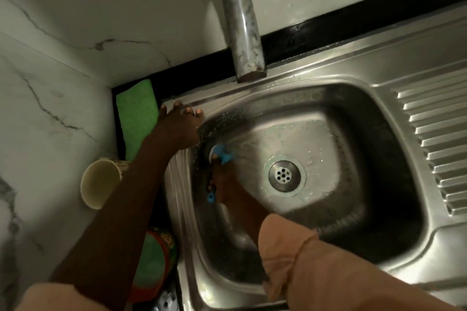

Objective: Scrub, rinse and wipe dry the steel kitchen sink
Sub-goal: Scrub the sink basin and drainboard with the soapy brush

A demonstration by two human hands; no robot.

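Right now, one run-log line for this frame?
phase: scrub | right hand: grips blue brush on sink left wall | left hand: rests on rim | tap: off

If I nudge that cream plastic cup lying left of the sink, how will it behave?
The cream plastic cup lies on its side, mouth toward the camera, so it would probably roll rather than slide. It looks thin-walled and empty, so likely light and easily knocked. The person's left forearm passes close beside it, so a bump seems possible.

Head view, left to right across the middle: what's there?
Cup → green cloth → left hand → blue brush in right hand → drain → ridged drainboard.
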